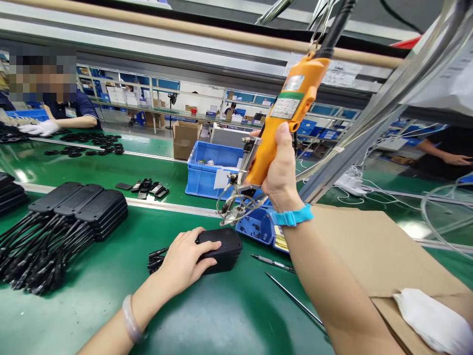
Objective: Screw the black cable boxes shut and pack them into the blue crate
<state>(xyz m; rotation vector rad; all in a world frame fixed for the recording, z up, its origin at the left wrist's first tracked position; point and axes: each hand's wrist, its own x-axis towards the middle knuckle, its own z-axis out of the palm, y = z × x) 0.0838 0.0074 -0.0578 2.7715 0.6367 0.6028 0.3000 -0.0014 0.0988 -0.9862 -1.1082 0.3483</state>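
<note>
Right forearm (pixel 325 281), foreground; right hand (pixel 281 167) grips orange electric screwdriver (pixel 284 106); left hand (pixel 185 259) clasps stacked black cabled housings (pixel 229 246).

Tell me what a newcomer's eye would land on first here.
The bright orange handheld power tool, gripped in the right hand right of centre. Next, the rectangular black plastic stack under the left hand, on the glossy green tabletop. Then the neighbouring stacks of flat black cases with trailing cables, at left.

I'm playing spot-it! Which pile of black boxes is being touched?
The box pile under the left hand; the other box piles stand farther left, with no hand on them.
</note>
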